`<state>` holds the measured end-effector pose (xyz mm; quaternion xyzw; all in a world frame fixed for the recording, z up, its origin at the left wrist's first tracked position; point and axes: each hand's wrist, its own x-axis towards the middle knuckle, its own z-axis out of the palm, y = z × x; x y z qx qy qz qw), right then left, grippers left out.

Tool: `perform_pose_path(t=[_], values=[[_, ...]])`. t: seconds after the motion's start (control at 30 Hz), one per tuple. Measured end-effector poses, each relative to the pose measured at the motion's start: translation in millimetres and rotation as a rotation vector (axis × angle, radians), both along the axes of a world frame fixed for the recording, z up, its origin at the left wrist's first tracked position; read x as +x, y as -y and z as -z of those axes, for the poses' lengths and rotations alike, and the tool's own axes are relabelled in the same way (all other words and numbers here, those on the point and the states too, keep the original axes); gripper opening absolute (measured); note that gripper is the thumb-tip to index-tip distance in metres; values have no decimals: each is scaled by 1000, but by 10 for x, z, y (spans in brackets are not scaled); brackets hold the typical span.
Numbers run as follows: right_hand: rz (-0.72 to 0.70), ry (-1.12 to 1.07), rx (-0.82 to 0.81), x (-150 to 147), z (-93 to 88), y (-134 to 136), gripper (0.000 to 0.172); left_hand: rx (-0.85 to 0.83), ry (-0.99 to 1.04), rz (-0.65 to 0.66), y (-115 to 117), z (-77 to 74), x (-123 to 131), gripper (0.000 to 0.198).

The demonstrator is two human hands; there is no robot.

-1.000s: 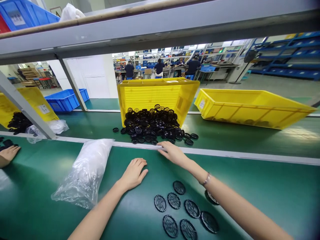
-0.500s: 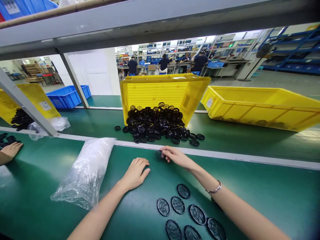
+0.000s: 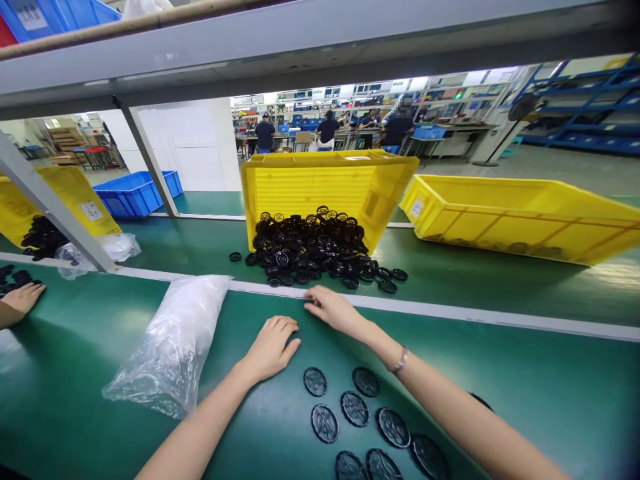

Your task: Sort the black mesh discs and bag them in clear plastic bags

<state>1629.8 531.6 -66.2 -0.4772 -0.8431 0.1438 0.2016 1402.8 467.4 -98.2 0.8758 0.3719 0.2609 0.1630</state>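
Note:
My left hand rests palm down on the green tabletop, fingers stretched out and holding nothing. To its right, my right hand hovers by the white rail, fingers loosely bent with a gap to the thumb and nothing visible in them. Beyond the rail, a heap of black wheels spills out of a tipped yellow bin. Below my hands, several black wheel-like discs lie flat, among them a small disc and a larger one. My right forearm partly covers another disc.
A clear plastic bag with white contents lies left of my left arm. Another person's hand is at the far left. A yellow bin stands at the right, a blue bin at the left. A shelf beam crosses overhead.
My right hand has let go of a black disc, which now lies at the top left of the group, and has moved up and left toward the rail. My left hand stayed put.

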Motion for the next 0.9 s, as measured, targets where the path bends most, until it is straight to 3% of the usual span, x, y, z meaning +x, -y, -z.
perform_pose_path(t=[0.13,0.27,0.43,0.57,0.67,0.8,0.9], values=[[145,-47,49,-55,80,-526,36,-12,13,15,-6,7,-17,24],[191,-142,-11,-50,136,-677,26,-23,24,15,-12,16,-28,25],[125,-308,-228,114,136,-476,37,-19,33,11,-17,14,-27,24],[-31,-380,-448,232,88,-199,51,-9,19,1,-10,7,-19,23],[-192,-310,-590,230,44,24,51,4,8,-4,-5,12,-12,23],[-324,-69,-415,138,-1,172,32,4,22,-1,-4,23,-6,25],[-153,15,-202,59,-5,32,21,5,22,5,-5,23,-8,25]])
